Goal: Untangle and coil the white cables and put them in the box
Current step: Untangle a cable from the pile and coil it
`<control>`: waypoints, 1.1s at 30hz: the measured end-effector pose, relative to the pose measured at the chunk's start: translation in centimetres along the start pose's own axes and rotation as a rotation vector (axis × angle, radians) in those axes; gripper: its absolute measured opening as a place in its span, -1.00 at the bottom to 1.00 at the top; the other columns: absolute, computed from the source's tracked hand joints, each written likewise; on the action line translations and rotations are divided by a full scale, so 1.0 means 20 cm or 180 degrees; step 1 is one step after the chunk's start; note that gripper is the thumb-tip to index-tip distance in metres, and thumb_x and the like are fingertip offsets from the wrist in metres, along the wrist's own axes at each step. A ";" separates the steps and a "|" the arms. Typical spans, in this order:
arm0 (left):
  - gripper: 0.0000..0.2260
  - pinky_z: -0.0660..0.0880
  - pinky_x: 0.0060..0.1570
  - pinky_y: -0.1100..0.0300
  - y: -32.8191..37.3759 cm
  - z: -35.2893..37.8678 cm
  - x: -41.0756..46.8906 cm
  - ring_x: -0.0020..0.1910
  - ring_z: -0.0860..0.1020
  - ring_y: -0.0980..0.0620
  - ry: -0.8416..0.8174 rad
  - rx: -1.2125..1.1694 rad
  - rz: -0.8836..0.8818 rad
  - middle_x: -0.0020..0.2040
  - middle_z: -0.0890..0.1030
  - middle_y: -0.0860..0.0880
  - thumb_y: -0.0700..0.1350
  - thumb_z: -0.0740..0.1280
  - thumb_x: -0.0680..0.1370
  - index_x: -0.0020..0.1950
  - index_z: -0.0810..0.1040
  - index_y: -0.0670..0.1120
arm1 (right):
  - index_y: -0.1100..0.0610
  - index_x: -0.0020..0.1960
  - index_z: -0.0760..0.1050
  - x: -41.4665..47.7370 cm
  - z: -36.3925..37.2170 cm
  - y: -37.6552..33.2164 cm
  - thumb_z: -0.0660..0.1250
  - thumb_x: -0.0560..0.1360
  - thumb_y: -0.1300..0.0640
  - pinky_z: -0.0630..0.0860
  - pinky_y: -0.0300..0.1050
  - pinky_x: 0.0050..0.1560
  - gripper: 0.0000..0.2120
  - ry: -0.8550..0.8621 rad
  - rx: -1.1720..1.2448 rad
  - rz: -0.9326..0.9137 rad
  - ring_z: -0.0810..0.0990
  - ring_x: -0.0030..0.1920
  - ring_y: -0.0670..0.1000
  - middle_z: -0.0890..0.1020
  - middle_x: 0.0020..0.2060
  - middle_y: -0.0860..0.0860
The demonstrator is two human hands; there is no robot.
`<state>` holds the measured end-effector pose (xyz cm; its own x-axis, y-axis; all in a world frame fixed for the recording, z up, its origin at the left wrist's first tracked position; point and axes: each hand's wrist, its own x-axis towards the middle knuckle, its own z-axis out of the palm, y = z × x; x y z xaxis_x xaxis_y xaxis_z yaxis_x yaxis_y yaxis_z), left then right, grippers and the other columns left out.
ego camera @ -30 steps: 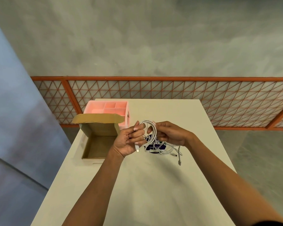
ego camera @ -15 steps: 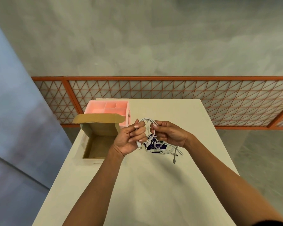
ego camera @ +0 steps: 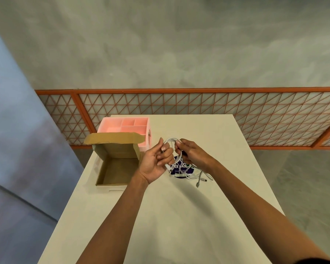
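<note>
A loop of white cable (ego camera: 171, 140) arches between my two hands above the table. My left hand (ego camera: 154, 161) grips the loop's left side with curled fingers. My right hand (ego camera: 193, 155) pinches its right side. More white cable (ego camera: 195, 175) trails down from my right hand onto the table, with plug ends lying loose to the right. The open cardboard box (ego camera: 116, 169) sits left of my hands, flap raised, its inside bare as far as I see.
A pink tray (ego camera: 124, 125) with several compartments stands behind the box. A dark purple printed item (ego camera: 180, 167) lies under the cables. The white table (ego camera: 170, 216) ends close on both sides. An orange lattice railing (ego camera: 198, 111) runs behind.
Both hands have shifted slightly on the loop and drawn it tighter. The loose plug ends have slid a little on the table.
</note>
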<state>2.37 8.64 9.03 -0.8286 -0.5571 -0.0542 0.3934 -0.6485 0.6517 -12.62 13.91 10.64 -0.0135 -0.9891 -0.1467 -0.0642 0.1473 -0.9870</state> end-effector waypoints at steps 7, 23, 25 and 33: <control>-0.60 0.23 -0.55 0.31 0.01 -0.02 -0.02 -0.59 0.02 0.13 0.0313 0.0225 -0.0118 -0.51 0.05 0.06 -0.02 0.07 0.61 -0.43 0.33 -0.02 | 0.13 0.06 0.60 0.00 -0.10 -0.02 0.22 0.60 -0.01 0.19 -0.27 -0.43 -0.73 0.0108 -0.0642 -0.0270 0.22 -0.43 -0.10 0.46 -0.45 -0.21; -0.60 0.02 -0.54 0.29 0.04 0.03 -0.08 -0.57 -0.03 0.12 0.0404 0.0618 -0.0164 -0.61 0.17 0.12 0.04 0.13 0.55 -0.49 0.28 0.01 | -0.02 -0.15 0.62 0.02 -0.16 0.00 0.24 0.60 0.12 0.31 -0.29 -0.32 -0.77 -0.0374 -0.0501 -0.0184 0.36 -0.38 -0.10 0.48 -0.36 -0.04; -0.59 0.04 -0.55 0.30 0.06 0.04 -0.07 -0.57 -0.03 0.11 0.0470 0.0646 -0.0063 -0.62 0.18 0.13 0.04 0.12 0.56 -0.49 0.28 0.01 | 0.05 -0.14 0.58 0.01 -0.16 0.03 0.22 0.61 0.15 0.38 -0.21 -0.18 -0.79 -0.0431 -0.0525 -0.0175 0.44 -0.29 -0.06 0.53 -0.30 0.01; -0.52 0.14 -0.61 0.34 0.12 0.02 -0.05 -0.58 -0.03 0.11 0.0564 0.0554 0.0209 -0.52 0.02 0.06 -0.02 0.01 0.65 -0.49 0.29 0.02 | 0.10 -0.07 0.60 -0.02 -0.19 0.11 0.28 0.58 0.14 0.45 -0.39 -0.07 -0.87 -0.0543 -0.1100 -0.0011 0.55 -0.22 -0.21 0.60 -0.23 -0.05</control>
<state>4.10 7.84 11.02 -0.7149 -0.6873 -0.1290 0.3569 -0.5173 0.7779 -16.59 14.60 8.76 0.1517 -0.9717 -0.1809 -0.3970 0.1077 -0.9115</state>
